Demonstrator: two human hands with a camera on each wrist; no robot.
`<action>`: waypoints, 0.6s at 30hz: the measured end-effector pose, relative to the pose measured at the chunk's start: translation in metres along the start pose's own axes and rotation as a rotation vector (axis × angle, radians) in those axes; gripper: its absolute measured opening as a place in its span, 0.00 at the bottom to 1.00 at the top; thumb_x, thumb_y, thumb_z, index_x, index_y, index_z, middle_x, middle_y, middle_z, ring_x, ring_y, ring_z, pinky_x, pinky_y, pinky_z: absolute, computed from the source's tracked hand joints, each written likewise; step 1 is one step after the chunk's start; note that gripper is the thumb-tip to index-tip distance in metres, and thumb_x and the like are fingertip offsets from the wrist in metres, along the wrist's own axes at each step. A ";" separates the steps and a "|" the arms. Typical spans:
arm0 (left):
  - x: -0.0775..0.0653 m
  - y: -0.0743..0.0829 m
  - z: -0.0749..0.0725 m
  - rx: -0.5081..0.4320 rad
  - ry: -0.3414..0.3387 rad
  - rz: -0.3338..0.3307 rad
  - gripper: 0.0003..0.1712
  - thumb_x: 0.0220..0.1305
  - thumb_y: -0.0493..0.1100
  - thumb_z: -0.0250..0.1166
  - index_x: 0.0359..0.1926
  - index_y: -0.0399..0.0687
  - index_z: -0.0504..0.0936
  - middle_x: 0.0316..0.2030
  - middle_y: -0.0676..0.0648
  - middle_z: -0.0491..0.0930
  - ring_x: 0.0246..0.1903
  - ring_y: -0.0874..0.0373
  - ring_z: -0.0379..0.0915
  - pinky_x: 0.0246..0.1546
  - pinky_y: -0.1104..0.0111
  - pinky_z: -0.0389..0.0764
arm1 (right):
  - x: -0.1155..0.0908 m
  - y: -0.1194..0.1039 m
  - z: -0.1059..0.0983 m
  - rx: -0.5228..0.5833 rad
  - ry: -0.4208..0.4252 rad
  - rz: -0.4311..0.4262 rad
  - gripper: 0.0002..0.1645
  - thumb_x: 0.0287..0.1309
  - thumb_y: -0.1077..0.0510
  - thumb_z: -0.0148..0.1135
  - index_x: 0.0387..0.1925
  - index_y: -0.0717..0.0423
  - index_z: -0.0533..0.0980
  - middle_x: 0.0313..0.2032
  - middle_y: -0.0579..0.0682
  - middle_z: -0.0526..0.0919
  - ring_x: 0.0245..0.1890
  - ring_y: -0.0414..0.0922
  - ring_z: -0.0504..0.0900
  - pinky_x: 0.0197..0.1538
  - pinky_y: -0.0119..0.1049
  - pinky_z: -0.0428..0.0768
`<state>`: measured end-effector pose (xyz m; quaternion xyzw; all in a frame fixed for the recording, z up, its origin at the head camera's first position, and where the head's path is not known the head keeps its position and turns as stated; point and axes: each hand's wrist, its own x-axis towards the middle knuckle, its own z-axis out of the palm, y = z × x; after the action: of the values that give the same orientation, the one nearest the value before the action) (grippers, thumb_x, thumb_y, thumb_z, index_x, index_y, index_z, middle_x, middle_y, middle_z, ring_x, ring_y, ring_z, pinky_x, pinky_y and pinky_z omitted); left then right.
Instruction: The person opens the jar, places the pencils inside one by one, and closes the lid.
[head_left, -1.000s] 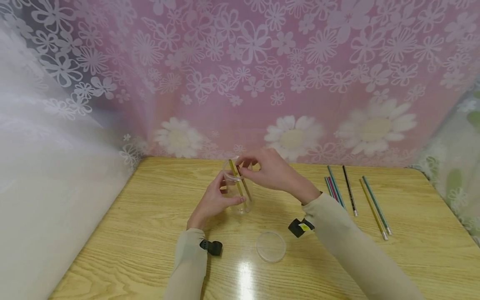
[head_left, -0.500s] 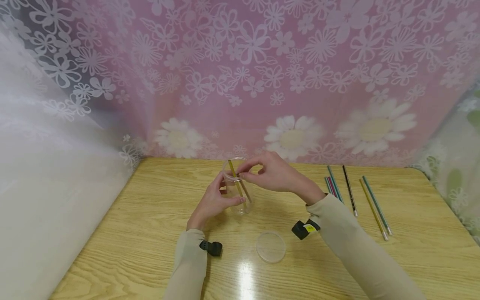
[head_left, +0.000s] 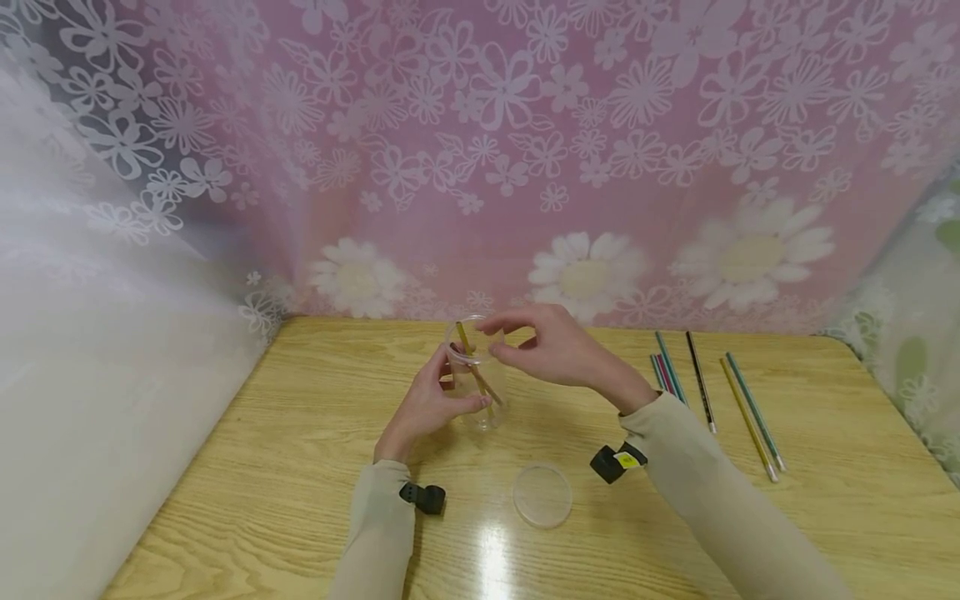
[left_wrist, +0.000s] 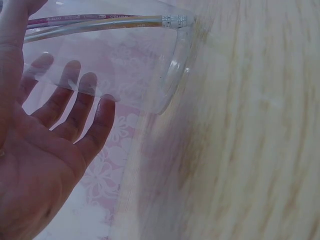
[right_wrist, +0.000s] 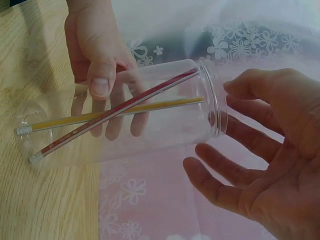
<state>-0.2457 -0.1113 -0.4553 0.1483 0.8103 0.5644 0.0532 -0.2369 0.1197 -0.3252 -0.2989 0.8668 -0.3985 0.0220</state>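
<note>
A clear plastic jar (right_wrist: 170,145) stands on the table, its mouth uncovered. Inside it a yellow pencil (right_wrist: 175,103) and a red pencil (right_wrist: 120,108) cross each other, their eraser ends at the bottom. My left hand (head_left: 430,402) grips the jar round its side, with the thumb in front and the fingers behind. At the jar's mouth is my right hand (head_left: 551,346), its fingers spread and relaxed around the rim with nothing between them. In the left wrist view the pencils' metal ferrules (left_wrist: 175,21) show through the jar wall.
A clear round lid (head_left: 542,496) lies on the wooden table (head_left: 300,467) in front of the jar. To the right lie several pencils, among them a black pencil (head_left: 701,379), a yellow pencil (head_left: 750,417) and a teal pencil (head_left: 756,410). A flowered curtain (head_left: 465,208) hangs behind.
My right hand has let go of the red pencil, which has dropped into the jar and now leans left across the yellow one. The right fingers have opened and drawn slightly right.
</note>
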 end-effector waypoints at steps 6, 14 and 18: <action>0.000 -0.001 0.001 0.006 0.003 0.019 0.41 0.53 0.50 0.81 0.65 0.55 0.71 0.63 0.54 0.75 0.62 0.52 0.72 0.65 0.48 0.74 | -0.009 0.008 -0.003 0.043 0.083 -0.020 0.18 0.68 0.57 0.65 0.58 0.47 0.83 0.60 0.50 0.83 0.60 0.53 0.82 0.52 0.45 0.87; 0.000 0.000 0.001 0.024 0.011 0.012 0.43 0.52 0.51 0.81 0.66 0.56 0.71 0.60 0.54 0.76 0.62 0.52 0.72 0.65 0.49 0.75 | -0.025 0.021 -0.011 0.020 0.156 -0.018 0.20 0.69 0.57 0.65 0.60 0.48 0.81 0.60 0.49 0.83 0.59 0.49 0.81 0.53 0.46 0.86; 0.000 0.002 0.001 0.027 0.008 0.016 0.42 0.53 0.51 0.81 0.66 0.55 0.70 0.60 0.53 0.76 0.62 0.51 0.72 0.65 0.49 0.75 | -0.032 0.029 -0.014 0.007 0.191 0.009 0.20 0.70 0.56 0.64 0.61 0.50 0.80 0.59 0.52 0.84 0.59 0.51 0.82 0.54 0.49 0.85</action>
<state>-0.2452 -0.1101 -0.4540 0.1532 0.8169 0.5543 0.0436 -0.2287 0.1607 -0.3424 -0.2557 0.8649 -0.4280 -0.0581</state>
